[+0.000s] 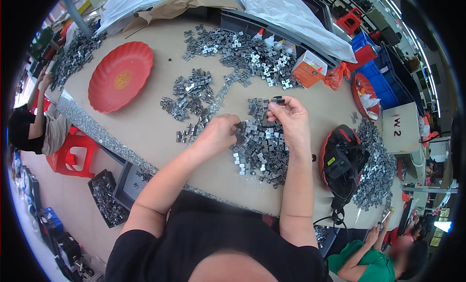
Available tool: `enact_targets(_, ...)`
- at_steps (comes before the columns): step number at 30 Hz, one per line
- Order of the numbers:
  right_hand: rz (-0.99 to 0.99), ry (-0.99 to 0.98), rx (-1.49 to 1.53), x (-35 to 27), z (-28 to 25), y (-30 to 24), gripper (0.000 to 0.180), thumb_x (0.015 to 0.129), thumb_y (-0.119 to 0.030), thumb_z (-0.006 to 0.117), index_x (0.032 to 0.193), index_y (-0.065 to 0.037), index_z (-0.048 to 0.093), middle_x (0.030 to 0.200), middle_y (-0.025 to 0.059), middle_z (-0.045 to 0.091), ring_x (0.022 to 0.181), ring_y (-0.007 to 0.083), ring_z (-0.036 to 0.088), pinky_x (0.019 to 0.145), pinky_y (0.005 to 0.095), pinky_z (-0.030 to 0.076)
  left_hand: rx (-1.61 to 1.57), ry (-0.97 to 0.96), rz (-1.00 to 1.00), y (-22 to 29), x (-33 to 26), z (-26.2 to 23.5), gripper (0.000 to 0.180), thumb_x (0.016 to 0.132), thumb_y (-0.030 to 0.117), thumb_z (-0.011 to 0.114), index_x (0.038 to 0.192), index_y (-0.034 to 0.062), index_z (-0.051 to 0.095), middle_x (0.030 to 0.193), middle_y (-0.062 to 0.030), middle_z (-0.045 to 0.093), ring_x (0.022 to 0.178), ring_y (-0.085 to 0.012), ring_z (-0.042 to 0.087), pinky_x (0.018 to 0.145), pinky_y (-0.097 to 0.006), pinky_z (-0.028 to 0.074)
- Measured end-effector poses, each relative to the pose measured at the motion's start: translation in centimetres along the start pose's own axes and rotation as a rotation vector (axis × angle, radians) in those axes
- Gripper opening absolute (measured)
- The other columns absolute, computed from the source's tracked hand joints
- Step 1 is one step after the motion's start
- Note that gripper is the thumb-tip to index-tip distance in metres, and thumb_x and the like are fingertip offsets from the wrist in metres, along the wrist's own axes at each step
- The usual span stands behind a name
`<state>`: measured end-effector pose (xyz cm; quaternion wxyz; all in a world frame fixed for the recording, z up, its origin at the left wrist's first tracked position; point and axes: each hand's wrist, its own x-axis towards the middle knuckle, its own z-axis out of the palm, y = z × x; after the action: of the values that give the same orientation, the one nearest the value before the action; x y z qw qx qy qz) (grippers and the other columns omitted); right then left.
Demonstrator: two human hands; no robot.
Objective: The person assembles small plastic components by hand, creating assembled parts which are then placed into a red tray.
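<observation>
your left hand [219, 131] pinching clips [259, 148] at pile edge, mid-table | right hand [290, 118] fingertips closed on one clip [278, 100] | small, stiff, likely light metal; grip by edges

Bright, even overhead light fills the scene, and the table [145, 126] shows only soft, short shadows. The metal pieces [259, 146] at its middle glint and look sharp. Away from the table, straight edges bend, detail smears, and a black rim closes the corners.
</observation>
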<state>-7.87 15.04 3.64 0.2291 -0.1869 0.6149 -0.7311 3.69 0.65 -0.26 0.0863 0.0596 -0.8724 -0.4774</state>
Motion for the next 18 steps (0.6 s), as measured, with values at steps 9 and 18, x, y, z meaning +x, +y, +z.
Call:
enact_targets(9, 0.195, -0.219, 0.112, -1.1, 1.2, 0.3, 0.016, 0.074, -0.005, 0.060, 0.087, 0.001, 0.053, 0.072, 0.0059, 0.058, 0.059, 0.0101, 0.057, 0.051, 0.0199, 0.048, -0.691, 0.020, -0.289, -0.2, 0.6, -1.3, 0.022, 0.063, -0.005, 0.054, 0.085, -0.0030, 0.054, 0.078, -0.0028, 0.055, 0.063, -0.0077, 0.052, 0.057, -0.021, 0.043)
enact_targets(18, 0.197, -0.173, 0.130, -0.5, 1.2, 1.2, 0.020, 0.074, -0.005, 0.060, 0.091, 0.002, 0.051, 0.075, 0.0090, 0.058, 0.060, 0.0115, 0.057, 0.055, 0.0205, 0.050, -1.484, -0.128, -0.352, 2.3, 3.0, -1.5, 0.023, 0.075, 0.000, 0.055, 0.097, -0.0019, 0.052, 0.086, -0.0056, 0.056, 0.082, -0.0129, 0.052, 0.073, -0.025, 0.043)
